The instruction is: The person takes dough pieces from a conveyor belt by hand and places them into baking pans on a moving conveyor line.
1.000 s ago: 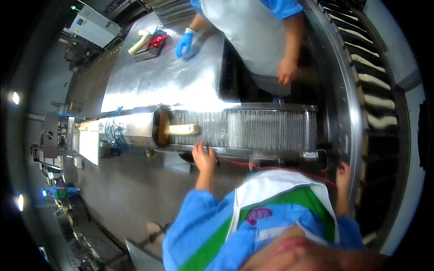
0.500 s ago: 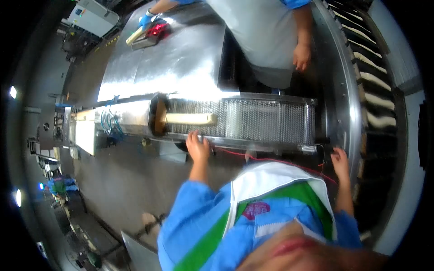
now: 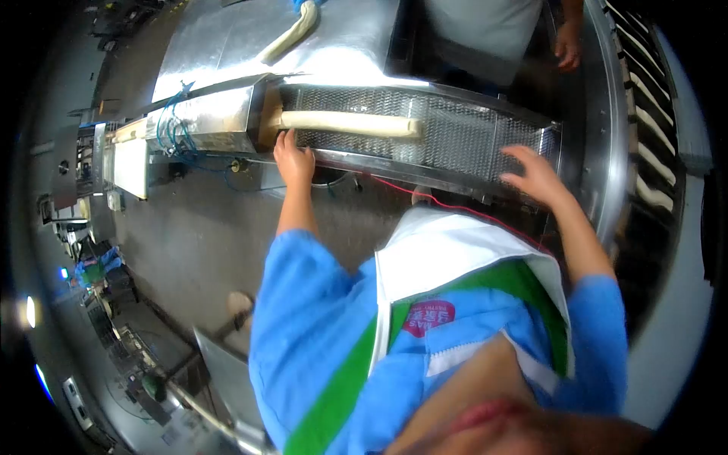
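Observation:
A long pale dough roll (image 3: pixel 349 123) lies lengthwise on the metal mesh conveyor (image 3: pixel 462 129), its left end at the mouth of a metal housing (image 3: pixel 208 121). My left hand (image 3: pixel 294 161) is at the conveyor's near edge, just below the roll's left end. Its fingers point up and the thumb stands apart; whether the fingertips touch the dough I cannot tell. Over the near right part of the belt, my right hand (image 3: pixel 537 178) is open with fingers spread, holding nothing, to the right of the roll's free end.
Across the conveyor stands a person in a white apron (image 3: pixel 485 30), one bare hand (image 3: pixel 567 47) hanging down. Another dough piece (image 3: pixel 292 34) is at a blue glove above the steel table (image 3: pixel 220 45). Dough strips (image 3: pixel 654 155) lie in dark trays at right. A red cord (image 3: pixel 432 199) runs along the conveyor.
The roll extends further right out of the housing. My right hand has come up over the belt, and my left hand sits nearer the housing. The other person's dough has left the red-lit device's spot. The view has shifted.

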`<action>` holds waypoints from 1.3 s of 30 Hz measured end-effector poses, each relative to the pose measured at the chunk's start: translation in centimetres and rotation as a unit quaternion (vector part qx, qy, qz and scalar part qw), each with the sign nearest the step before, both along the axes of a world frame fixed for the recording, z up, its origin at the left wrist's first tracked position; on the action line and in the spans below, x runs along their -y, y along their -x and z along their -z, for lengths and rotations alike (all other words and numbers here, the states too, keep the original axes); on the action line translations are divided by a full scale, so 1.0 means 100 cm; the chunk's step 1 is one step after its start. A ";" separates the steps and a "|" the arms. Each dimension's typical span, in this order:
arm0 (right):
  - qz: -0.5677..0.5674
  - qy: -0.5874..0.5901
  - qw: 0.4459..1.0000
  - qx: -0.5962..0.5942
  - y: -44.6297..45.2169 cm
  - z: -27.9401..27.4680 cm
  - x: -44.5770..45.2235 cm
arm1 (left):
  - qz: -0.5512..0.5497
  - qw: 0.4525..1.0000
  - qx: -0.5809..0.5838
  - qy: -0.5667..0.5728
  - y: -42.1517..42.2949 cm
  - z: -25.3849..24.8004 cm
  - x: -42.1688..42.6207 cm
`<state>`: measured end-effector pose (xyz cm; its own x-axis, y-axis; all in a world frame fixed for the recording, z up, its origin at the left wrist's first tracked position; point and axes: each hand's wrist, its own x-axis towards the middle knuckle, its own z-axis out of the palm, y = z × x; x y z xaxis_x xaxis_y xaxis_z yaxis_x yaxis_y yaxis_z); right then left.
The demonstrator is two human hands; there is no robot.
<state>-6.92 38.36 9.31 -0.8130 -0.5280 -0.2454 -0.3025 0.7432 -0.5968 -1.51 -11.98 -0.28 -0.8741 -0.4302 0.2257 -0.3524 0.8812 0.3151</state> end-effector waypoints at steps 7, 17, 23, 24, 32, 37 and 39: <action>-0.105 -0.004 0.986 -0.131 0.038 0.042 0.151 | 0.083 0.996 0.016 0.025 0.022 -0.007 0.004; -0.042 -0.160 0.984 -0.070 0.034 0.047 0.150 | 0.184 0.972 0.078 0.127 0.054 -0.013 0.013; 0.010 -0.137 0.989 -0.061 0.015 0.021 0.105 | 0.258 0.942 0.176 0.125 0.070 -0.030 -0.035; 0.006 -0.133 0.989 -0.060 0.014 0.021 0.095 | 0.251 0.947 0.174 0.098 0.066 -0.031 -0.044; 0.080 -0.159 0.982 -0.059 -0.006 0.044 0.032 | 0.299 0.933 0.198 -0.038 0.040 -0.031 -0.109; 0.077 -0.229 0.969 -0.045 -0.005 0.037 0.025 | 0.347 0.917 0.191 0.047 0.051 -0.054 -0.118; 0.086 -0.207 0.974 -0.036 -0.002 0.023 0.026 | 0.352 0.919 0.164 0.064 0.044 -0.078 -0.109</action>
